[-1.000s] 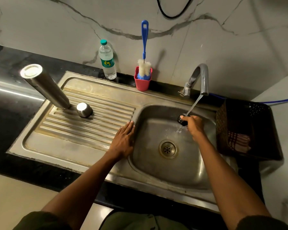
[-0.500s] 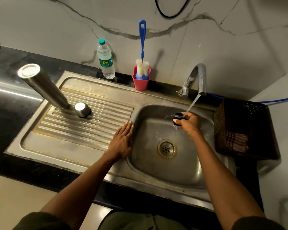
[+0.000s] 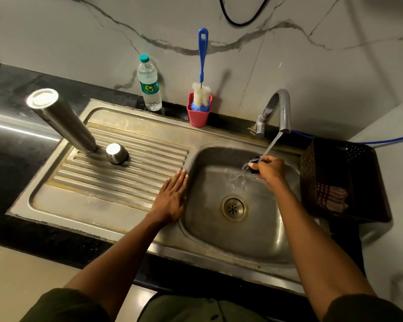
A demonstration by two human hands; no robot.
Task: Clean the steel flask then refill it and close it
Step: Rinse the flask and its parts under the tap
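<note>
The tall steel flask (image 3: 63, 122) stands upside down on the ribbed drainboard (image 3: 116, 182), with its small steel cup lid (image 3: 116, 153) inverted beside it. Over the sink basin (image 3: 237, 231), my right hand (image 3: 269, 170) grips a small black stopper (image 3: 254, 161) under the water running from the tap (image 3: 278, 108). The stopper is mostly hidden by my fingers. My left hand (image 3: 171, 197) lies flat, fingers together, on the ridge between drainboard and basin, holding nothing.
A blue-handled bottle brush (image 3: 202, 66) stands in a red cup (image 3: 198, 115) at the back wall, next to a plastic water bottle (image 3: 149, 84). A dark basket (image 3: 342, 180) with a checked cloth sits right of the basin. Black counter surrounds the sink.
My right hand has turned the black stopper under the stream and shifted slightly; water now splashes off it. My left hand has stayed flat on the sink ridge.
</note>
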